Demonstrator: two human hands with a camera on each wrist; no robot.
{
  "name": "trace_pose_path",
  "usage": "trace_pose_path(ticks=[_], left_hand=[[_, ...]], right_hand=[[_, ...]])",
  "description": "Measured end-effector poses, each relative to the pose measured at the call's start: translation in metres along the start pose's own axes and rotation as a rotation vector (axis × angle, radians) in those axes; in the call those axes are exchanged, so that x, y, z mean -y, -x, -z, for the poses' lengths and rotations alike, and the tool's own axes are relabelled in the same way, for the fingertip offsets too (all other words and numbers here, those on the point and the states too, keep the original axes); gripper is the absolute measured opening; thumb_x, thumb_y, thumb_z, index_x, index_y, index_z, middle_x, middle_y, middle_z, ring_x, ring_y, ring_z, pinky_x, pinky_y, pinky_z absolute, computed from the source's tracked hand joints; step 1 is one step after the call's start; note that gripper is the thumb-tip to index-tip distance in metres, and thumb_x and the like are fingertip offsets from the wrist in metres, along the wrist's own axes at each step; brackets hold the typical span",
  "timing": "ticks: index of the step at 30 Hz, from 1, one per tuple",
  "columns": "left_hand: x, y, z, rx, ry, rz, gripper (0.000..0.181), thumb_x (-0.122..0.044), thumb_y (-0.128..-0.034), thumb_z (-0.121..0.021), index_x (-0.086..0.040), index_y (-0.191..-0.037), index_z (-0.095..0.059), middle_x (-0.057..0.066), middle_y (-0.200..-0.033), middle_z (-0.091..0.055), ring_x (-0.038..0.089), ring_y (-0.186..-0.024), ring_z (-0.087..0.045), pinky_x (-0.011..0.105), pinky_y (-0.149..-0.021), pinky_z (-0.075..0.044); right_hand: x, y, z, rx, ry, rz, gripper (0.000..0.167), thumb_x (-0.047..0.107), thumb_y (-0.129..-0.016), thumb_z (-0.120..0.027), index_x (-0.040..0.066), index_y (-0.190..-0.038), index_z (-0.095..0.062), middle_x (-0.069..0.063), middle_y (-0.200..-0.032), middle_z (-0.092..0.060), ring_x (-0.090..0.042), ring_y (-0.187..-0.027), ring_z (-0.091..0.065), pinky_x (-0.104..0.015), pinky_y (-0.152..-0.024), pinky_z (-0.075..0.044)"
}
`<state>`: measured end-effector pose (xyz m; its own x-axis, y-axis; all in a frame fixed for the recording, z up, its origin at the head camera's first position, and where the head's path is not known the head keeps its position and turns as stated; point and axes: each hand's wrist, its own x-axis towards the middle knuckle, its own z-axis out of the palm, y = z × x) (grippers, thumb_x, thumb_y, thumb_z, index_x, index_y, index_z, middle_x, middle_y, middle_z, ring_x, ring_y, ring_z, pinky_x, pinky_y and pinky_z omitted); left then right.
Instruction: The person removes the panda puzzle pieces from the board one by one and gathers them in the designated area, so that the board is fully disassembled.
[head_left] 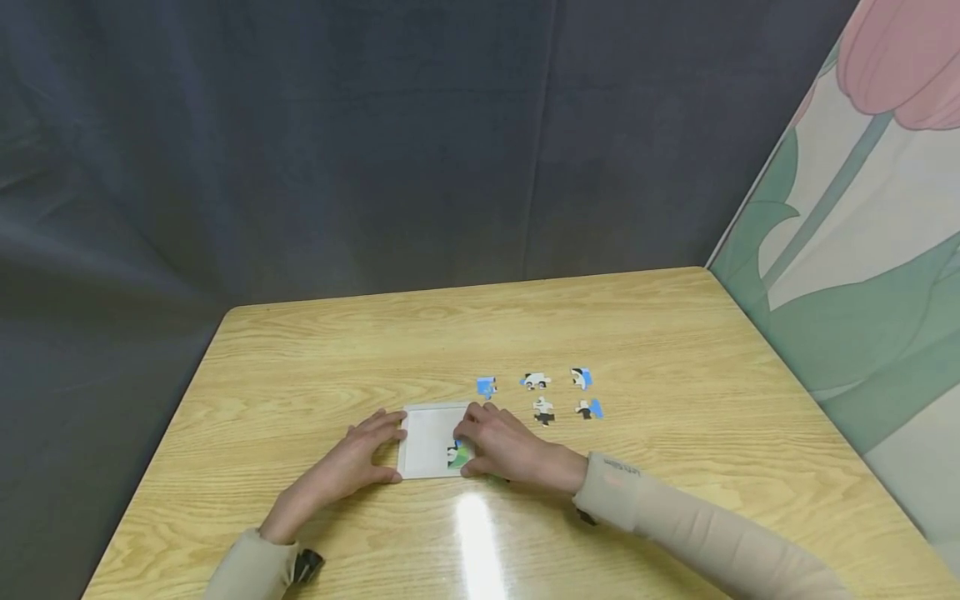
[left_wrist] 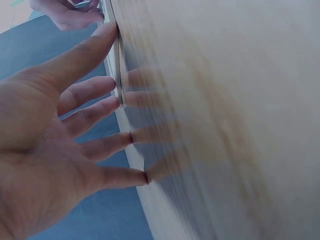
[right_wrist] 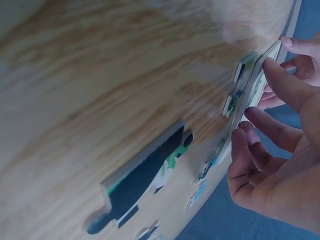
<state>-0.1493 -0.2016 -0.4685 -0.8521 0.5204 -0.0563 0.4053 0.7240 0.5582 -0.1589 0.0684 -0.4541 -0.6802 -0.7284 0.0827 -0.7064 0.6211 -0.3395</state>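
Observation:
A shallow white puzzle tray (head_left: 426,442) lies on the table in front of the person. One green, white and blue puzzle piece (head_left: 455,457) sits in its near right corner. My left hand (head_left: 366,450) touches the tray's left side, thumb near the front corner and fingers spread fairly straight, as the left wrist view also shows. Over the tray's right side, my right hand (head_left: 504,446) bends its fingers, with thumb and index at the corner piece. That hand partly covers the piece and the tray's right rim. Bent right fingers (right_wrist: 245,155) show beside the rim in the right wrist view.
Behind and right of the tray lie several loose puzzle pieces, among them a blue one (head_left: 486,386) and a black-and-white one (head_left: 543,411). More pieces (right_wrist: 245,67) lie close beside the tray under the right hand. A dark curtain (head_left: 375,150) hangs behind the table.

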Motion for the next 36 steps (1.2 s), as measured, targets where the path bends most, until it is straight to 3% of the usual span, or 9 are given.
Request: trace_pose_path(ticks=[13,22,36], left_hand=[[-0.0004,-0.0001,-0.0006,-0.008,-0.006,-0.009,0.056,-0.018,-0.074,-0.082,0.0,-0.122,-0.061,0.017,-0.148,-0.04,0.044,-0.139,-0.028,0.078,-0.098,-0.02],[-0.0004,0.0007,-0.0004,-0.007,-0.001,-0.011,0.056,-0.018,-0.0743,-0.082,0.001,-0.123,-0.061,0.017,-0.148,-0.04,0.044,-0.139,-0.027,0.078,-0.098,-0.02],[-0.0003,0.0002,-0.0003,-0.008,-0.004,-0.008,0.056,-0.018,-0.074,-0.082,0.001,-0.122,-0.061,0.017,-0.148,-0.04,0.044,-0.138,-0.028,0.078,-0.098,-0.021]], right_hand=[[0.0028,-0.0055,-0.0001,0.036,-0.106,-0.069,0.041,0.024,-0.074,-0.083,0.006,-0.105,-0.065,-0.001,-0.096,-0.056,-0.013,-0.082,-0.046,-0.02,-0.066,-0.041],[0.0065,-0.0079,-0.0022,0.014,-0.155,-0.062,0.041,0.014,-0.069,-0.087,0.005,-0.102,-0.064,-0.001,-0.089,-0.06,-0.01,-0.078,-0.048,-0.021,-0.071,-0.044],[0.0072,-0.0084,-0.0007,0.037,-0.111,-0.021,0.043,0.013,-0.072,-0.085,0.005,-0.111,-0.068,-0.001,-0.092,-0.063,-0.008,-0.079,-0.049,-0.019,-0.071,-0.044]])
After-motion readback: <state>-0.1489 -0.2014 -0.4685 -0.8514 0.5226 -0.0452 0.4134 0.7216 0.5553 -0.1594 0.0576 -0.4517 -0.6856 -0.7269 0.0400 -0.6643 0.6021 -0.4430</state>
